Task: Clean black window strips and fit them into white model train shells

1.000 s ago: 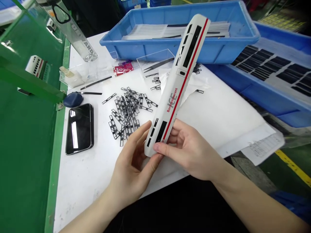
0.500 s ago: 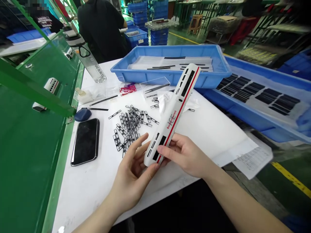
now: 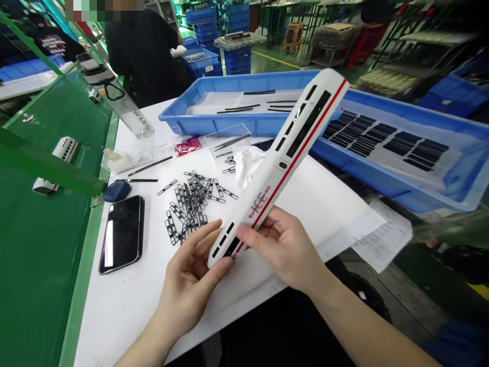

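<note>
A white model train car body point(image 3: 280, 165) with a red stripe, black windows and "Bordrestaurant" lettering slants up and away over the table. My left hand point(image 3: 194, 278) grips its near end, the thumb along the lower edge. My right hand point(image 3: 284, 247) is closed on its right side near that end, thumb on the striped face and the other fingers underneath, partly hidden. Beyond my left hand lies a pile of small black-and-clear window strips point(image 3: 191, 201). A crumpled white cloth or bag point(image 3: 246, 163) is partly hidden behind the car body.
A black phone point(image 3: 122, 234) and a dark blue rounded object point(image 3: 117, 191) lie at left, with a water bottle point(image 3: 132, 114) behind. Blue trays point(image 3: 229, 125) with strips stand at the back and right point(image 3: 382, 165). A green partition point(image 3: 30, 255) borders the left. People sit beyond.
The train car body's far end has risen and come closer to the camera, still held in both hands. The whole view has shifted, so the table's things appear further left.
</note>
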Tool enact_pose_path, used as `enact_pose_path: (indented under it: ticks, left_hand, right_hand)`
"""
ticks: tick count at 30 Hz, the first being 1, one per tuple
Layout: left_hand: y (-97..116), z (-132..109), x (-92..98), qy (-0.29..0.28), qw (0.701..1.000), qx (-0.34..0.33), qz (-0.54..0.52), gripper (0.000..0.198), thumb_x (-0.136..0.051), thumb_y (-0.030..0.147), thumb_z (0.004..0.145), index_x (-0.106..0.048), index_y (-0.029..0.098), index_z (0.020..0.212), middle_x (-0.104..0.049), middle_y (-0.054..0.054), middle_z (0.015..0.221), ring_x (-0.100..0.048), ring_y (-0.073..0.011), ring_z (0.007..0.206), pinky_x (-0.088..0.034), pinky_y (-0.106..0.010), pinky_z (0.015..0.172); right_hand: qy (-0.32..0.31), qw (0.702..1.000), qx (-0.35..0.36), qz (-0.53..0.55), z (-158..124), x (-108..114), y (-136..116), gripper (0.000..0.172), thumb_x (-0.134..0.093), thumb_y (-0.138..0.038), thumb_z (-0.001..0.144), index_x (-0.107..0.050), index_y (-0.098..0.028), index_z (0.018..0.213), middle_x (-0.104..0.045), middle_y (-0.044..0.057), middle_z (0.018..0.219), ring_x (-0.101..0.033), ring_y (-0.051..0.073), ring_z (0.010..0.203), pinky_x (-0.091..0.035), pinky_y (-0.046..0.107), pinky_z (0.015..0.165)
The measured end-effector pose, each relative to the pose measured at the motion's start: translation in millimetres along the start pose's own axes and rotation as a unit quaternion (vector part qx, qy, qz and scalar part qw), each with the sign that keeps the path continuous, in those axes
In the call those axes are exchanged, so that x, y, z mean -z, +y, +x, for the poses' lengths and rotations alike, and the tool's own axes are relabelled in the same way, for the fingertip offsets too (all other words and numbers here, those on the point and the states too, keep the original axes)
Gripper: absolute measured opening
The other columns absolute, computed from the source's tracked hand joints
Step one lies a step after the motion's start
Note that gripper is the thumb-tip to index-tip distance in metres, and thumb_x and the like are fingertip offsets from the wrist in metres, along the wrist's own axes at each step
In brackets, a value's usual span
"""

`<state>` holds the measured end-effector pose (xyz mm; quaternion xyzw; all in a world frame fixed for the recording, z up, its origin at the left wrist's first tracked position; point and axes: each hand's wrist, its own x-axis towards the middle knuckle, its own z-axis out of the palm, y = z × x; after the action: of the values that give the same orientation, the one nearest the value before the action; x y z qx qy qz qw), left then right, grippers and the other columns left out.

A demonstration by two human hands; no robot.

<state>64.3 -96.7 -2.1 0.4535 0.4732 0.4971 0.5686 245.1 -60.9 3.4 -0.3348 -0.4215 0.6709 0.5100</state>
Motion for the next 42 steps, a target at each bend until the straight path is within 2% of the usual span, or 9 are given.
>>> enact_pose_path:
  ticks: [5, 10, 16, 20, 24, 30, 34, 38, 42]
  left_hand:
    - [-5, -1, 2.8, -0.009, 0.999, -0.028, 0.022, 0.045, -0.083, 0.018, 0.086, -0.071, 0.029, 0.128, -0.075, -0.008, 0.131, -0.066, -0.0293, 0.13, -0.051, -0.044, 0.113]
    - [-4, 0, -1.0, 0.051, 0.997, 0.014, 0.058, 0.043, -0.089, 0.027, 0.079, -0.077, 0.025, 0.121, -0.077, -0.009, 0.127, -0.065, -0.0341, 0.129, -0.051, -0.046, 0.112]
    - [1, -2, -1.1, 0.032, 0.999, 0.014, 0.037, 0.052, -0.086, 0.026, 0.083, -0.07, 0.031, 0.133, -0.074, -0.007, 0.133, -0.058, -0.03, 0.137, -0.046, -0.038, 0.114]
    - [4, -6, -2.6, -0.002, 0.999, 0.005, 0.039, 0.042, -0.081, 0.026, 0.089, -0.069, 0.03, 0.129, -0.076, -0.007, 0.127, -0.072, -0.0222, 0.109, -0.053, -0.032, 0.101]
    - [8, -5, -10.8, -0.03, 0.999, -0.009, 0.025, 0.039, -0.08, 0.023, 0.09, -0.064, 0.033, 0.123, -0.078, -0.004, 0.121, -0.069, -0.0124, 0.079, -0.055, -0.025, 0.082]
    - [13, -7, -26.3, -0.075, 0.997, -0.025, 0.004, 0.039, -0.076, 0.019, 0.094, -0.061, 0.036, 0.127, -0.077, -0.001, 0.124, -0.068, -0.0094, 0.084, -0.054, -0.018, 0.075]
    - [15, -9, -37.4, -0.121, 0.99, -0.079, 0.004, 0.045, -0.069, 0.013, 0.099, -0.057, 0.04, 0.133, -0.072, -0.001, 0.135, -0.071, -0.0134, 0.108, -0.056, -0.02, 0.09]
    - [17, -10, -38.5, -0.167, 0.985, -0.037, 0.0, 0.064, -0.071, 0.011, 0.097, -0.048, 0.04, 0.148, -0.062, -0.005, 0.15, -0.067, -0.0193, 0.125, -0.057, -0.023, 0.099]
    - [11, -7, -30.6, -0.174, 0.983, -0.05, 0.006, 0.068, -0.073, 0.01, 0.095, -0.046, 0.038, 0.151, -0.059, -0.006, 0.153, -0.065, -0.0219, 0.13, -0.056, -0.026, 0.105]
  right_hand:
    - [0.01, 1.0, 0.018, 0.021, -6, 0, 4, 0.022, -0.084, -0.02, 0.083, -0.075, -0.023, 0.102, -0.08, 0.003, 0.102, -0.077, 0.022, 0.099, -0.064, 0.032, 0.088]
    - [0.037, 0.999, 0.037, -0.004, -3, -1, 5, 0.015, -0.077, -0.027, 0.09, -0.074, -0.02, 0.103, -0.08, 0.005, 0.099, -0.077, 0.022, 0.095, -0.063, 0.032, 0.086]
    - [-0.018, 0.999, 0.029, 0.015, -6, 4, -3, 0.019, -0.078, -0.021, 0.087, -0.073, -0.02, 0.106, -0.08, 0.004, 0.104, -0.076, 0.022, 0.102, -0.061, 0.031, 0.093]
    - [0.014, 1.0, 0.011, 0.012, -15, 6, -3, 0.015, -0.08, -0.022, 0.084, -0.073, -0.018, 0.097, -0.08, 0.006, 0.096, -0.077, 0.025, 0.093, -0.063, 0.033, 0.085]
    - [0.044, 0.999, 0.019, 0.006, -21, 9, -6, 0.013, -0.076, -0.028, 0.091, -0.072, -0.017, 0.098, -0.08, 0.009, 0.097, -0.078, 0.025, 0.094, -0.063, 0.033, 0.084]
    - [0.031, 0.999, 0.044, -0.001, -32, 24, -23, 0.017, -0.079, -0.03, 0.091, -0.074, -0.022, 0.105, -0.081, 0.004, 0.101, -0.078, 0.021, 0.096, -0.063, 0.029, 0.088]
    - [-0.004, 1.0, 0.019, 0.018, -41, 24, -24, 0.021, -0.079, -0.027, 0.091, -0.073, -0.025, 0.11, -0.08, 0.002, 0.104, -0.077, 0.019, 0.098, -0.064, 0.027, 0.088]
    - [-0.008, 0.999, -0.032, 0.021, -47, 19, -24, 0.028, -0.078, -0.023, 0.091, -0.07, -0.025, 0.118, -0.078, 0.003, 0.113, -0.076, 0.02, 0.103, -0.064, 0.027, 0.085]
    - [-0.026, 0.997, -0.066, 0.007, -43, 18, -23, 0.037, -0.078, -0.017, 0.09, -0.064, -0.025, 0.123, -0.077, 0.002, 0.11, -0.077, 0.019, 0.101, -0.064, 0.028, 0.088]
